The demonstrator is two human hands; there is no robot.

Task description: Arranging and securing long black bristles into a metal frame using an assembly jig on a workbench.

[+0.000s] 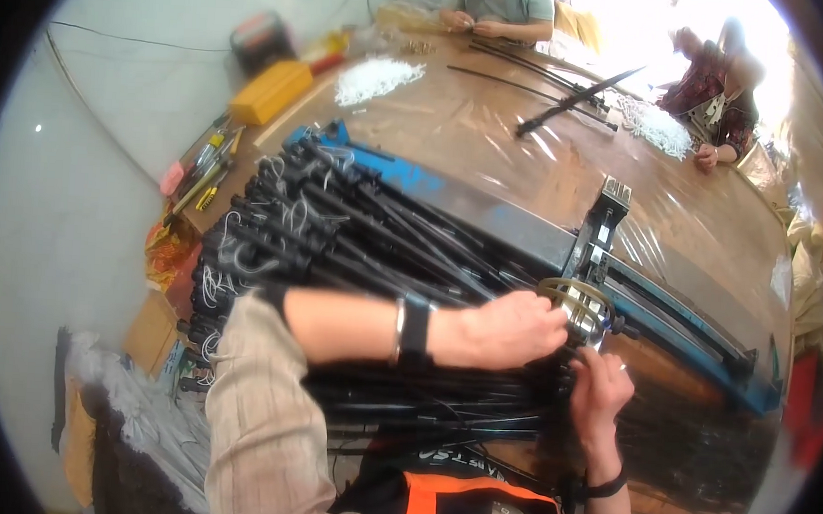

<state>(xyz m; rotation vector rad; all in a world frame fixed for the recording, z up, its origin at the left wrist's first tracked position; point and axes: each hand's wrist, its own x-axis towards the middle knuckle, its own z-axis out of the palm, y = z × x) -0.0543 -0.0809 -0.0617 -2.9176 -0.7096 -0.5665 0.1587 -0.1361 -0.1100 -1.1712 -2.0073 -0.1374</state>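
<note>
Metal fixture between the two hands, long axis pointing away from the person.
The metal fixture (592, 257), with a curved brass-coloured band (559, 283) at its near end, stands over the blue-and-grey beam (526, 228), crossing it. Left hand (517, 329): just left of the near end, fingers curled inward; whether it grips anything cannot be told. Right hand (601, 386): just on the near side, thumb and fingertips drawn together at the end; any part held is hidden. Both hands are about equally near, the left from the side, the right from the person's side. Left of the fixture, black rods (421, 248) lie massed along the beam. Beyond, on the brown surface (496, 111): a white heap of small parts (377, 81) and a yellow box (273, 93).
</note>
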